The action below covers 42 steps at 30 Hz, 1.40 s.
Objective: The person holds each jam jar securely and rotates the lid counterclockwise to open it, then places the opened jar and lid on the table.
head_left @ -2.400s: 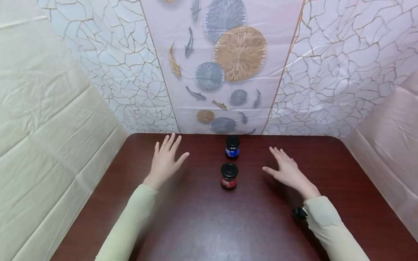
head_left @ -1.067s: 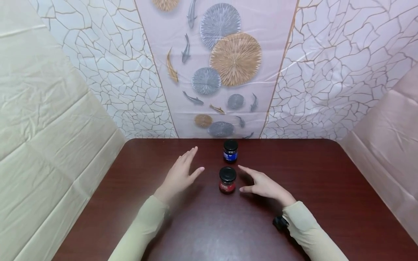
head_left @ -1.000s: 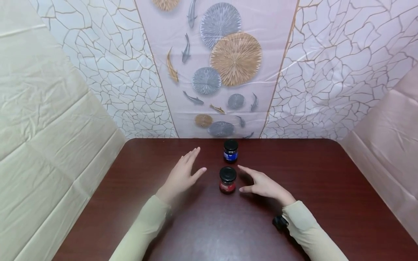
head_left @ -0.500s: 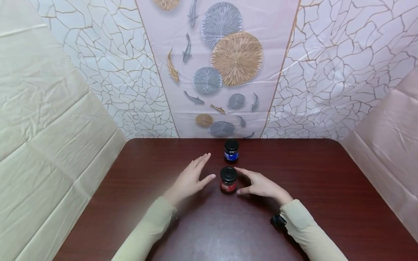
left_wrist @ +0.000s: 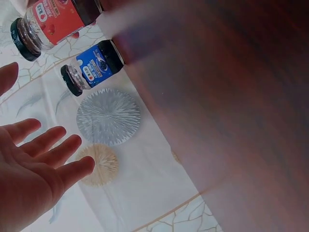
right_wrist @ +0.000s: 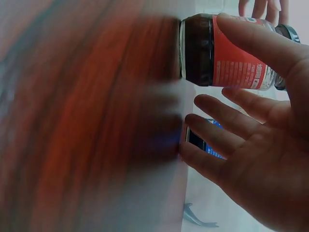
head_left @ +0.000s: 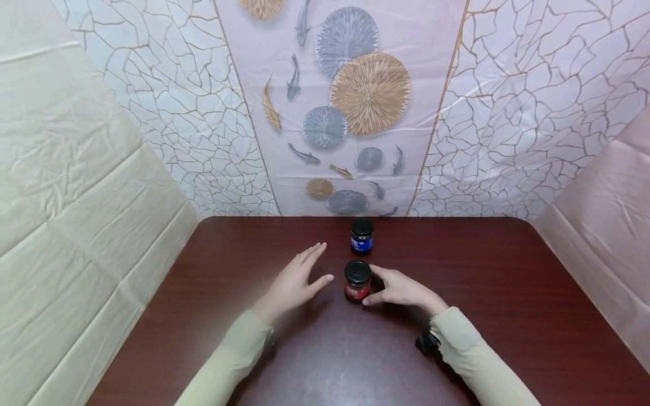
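- The red-labelled jar stands upright on the dark reddish-brown table, between the two hands: squat, black lid on, dark contents, clear glass below the lid, white print on the label
- The right hand is spread half round its right side, thumb at the front and index finger behind, the other fingers loose and apart (whether skin meets glass, I cannot tell)
- The left hand has its fingers extended and thumb held out, has hold of nothing and is apart from the jar
- Just behind stands a blue-labelled jar, also upright and black-lidded; in the right wrist view the fingers partly cover it, and the thumb crosses the red label
- A patterned cloth hangs beyond the table's far edge
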### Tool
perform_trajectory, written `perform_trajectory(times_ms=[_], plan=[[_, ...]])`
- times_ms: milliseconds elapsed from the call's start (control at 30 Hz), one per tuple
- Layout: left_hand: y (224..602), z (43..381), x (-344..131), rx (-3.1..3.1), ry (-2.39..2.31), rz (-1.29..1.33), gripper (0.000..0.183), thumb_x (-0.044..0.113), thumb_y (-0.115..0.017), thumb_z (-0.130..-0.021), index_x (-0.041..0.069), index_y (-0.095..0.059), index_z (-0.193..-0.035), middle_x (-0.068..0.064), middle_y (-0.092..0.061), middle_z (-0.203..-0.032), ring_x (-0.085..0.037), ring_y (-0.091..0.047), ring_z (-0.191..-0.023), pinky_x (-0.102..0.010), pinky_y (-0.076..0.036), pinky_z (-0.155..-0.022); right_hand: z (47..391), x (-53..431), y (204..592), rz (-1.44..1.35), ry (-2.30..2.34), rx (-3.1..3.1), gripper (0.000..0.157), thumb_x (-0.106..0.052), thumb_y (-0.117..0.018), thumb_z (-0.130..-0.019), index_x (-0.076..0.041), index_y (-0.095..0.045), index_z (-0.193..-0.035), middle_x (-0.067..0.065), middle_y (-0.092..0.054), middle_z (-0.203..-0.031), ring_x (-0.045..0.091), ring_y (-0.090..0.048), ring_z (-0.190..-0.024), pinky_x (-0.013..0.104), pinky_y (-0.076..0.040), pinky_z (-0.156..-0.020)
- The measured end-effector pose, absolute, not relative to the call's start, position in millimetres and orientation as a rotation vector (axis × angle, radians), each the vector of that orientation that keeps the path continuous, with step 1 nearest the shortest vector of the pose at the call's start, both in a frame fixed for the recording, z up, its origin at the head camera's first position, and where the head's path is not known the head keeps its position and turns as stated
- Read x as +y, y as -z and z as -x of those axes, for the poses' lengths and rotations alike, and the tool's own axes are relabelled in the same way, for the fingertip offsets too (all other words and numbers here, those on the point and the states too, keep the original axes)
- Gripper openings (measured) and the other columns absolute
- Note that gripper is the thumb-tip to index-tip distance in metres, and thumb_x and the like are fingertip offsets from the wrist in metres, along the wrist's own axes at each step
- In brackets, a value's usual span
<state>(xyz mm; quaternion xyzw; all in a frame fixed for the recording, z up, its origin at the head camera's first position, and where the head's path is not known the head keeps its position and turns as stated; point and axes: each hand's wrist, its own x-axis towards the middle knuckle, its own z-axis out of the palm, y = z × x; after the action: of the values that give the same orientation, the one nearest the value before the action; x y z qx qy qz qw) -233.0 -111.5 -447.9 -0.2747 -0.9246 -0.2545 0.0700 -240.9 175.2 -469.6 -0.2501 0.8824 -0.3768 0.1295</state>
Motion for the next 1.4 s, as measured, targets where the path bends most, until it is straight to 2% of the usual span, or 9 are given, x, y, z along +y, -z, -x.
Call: perform_trajectory(times_ms=[233,500,600,800,1167,1400], plan=[[450.2,231.9,-115.4,-2.785,0.803,0.786,0.073,0.043,-0.066,-0.097,0.017,-0.035,-0.158,-0.007,-0.037,-0.160,-0.030,-0.037,-0.145,-0.051,-0.030,-0.117,240.7,169.2,472.2,0.715,1.147,2.529,0.085,-0.032,-0.085,-0.081,-0.003,-0.044,-0.149,0.013,-0.058,-0.139,0.026,-0.054,-0.125,0.049,-0.043,-0.105],[451.7,229.2,-119.2,-2.805,0.824,0.757,0.073,0.049,-0.063,-0.097,0.022,-0.034,-0.159,-0.004,-0.035,-0.161,-0.026,-0.035,-0.146,-0.049,-0.033,-0.116,240.6,163.1,472.5,0.732,1.209,2.504,0.076,-0.034,-0.084,-0.083,-0.006,-0.048,-0.144,0.010,-0.061,-0.134,0.027,-0.056,-0.124,0.051,-0.044,-0.103],[451.8,228.5,-120.8,-2.787,0.845,0.762,0.072,0.046,-0.065,-0.097,0.021,-0.035,-0.158,-0.005,-0.036,-0.161,-0.028,-0.036,-0.145,-0.049,-0.034,-0.115,241.4,161.1,472.4,0.730,1.216,2.507,0.072,-0.035,-0.083,-0.084,-0.008,-0.051,-0.142,0.008,-0.063,-0.131,0.025,-0.058,-0.122,0.051,-0.045,-0.102],[451.8,228.7,-122.4,-2.770,0.884,0.753,0.070,0.039,-0.069,-0.096,0.020,-0.038,-0.157,-0.006,-0.038,-0.159,-0.030,-0.037,-0.144,-0.051,-0.034,-0.114,243.3,158.9,471.7,0.741,1.221,2.516,0.069,-0.034,-0.085,-0.082,-0.010,-0.054,-0.139,0.004,-0.065,-0.127,0.022,-0.060,-0.117,0.047,-0.046,-0.100],[452.9,225.3,-126.5,-2.804,0.866,0.745,0.070,0.050,-0.062,-0.098,0.023,-0.037,-0.157,-0.004,-0.036,-0.160,-0.027,-0.036,-0.146,-0.050,-0.035,-0.114,245.4,159.3,473.3,0.727,1.184,2.583,0.065,-0.038,-0.088,-0.077,-0.014,-0.062,-0.131,-0.004,-0.070,-0.116,0.015,-0.064,-0.107,0.043,-0.050,-0.094],[453.6,224.5,-124.5,-2.813,0.882,0.748,0.070,0.044,-0.066,-0.097,0.023,-0.037,-0.157,-0.005,-0.037,-0.160,-0.025,-0.036,-0.145,-0.051,-0.036,-0.114,247.8,161.2,469.6,0.688,1.243,2.581,0.063,-0.034,-0.089,-0.075,-0.013,-0.064,-0.128,-0.002,-0.071,-0.113,0.015,-0.065,-0.103,0.041,-0.050,-0.091]])
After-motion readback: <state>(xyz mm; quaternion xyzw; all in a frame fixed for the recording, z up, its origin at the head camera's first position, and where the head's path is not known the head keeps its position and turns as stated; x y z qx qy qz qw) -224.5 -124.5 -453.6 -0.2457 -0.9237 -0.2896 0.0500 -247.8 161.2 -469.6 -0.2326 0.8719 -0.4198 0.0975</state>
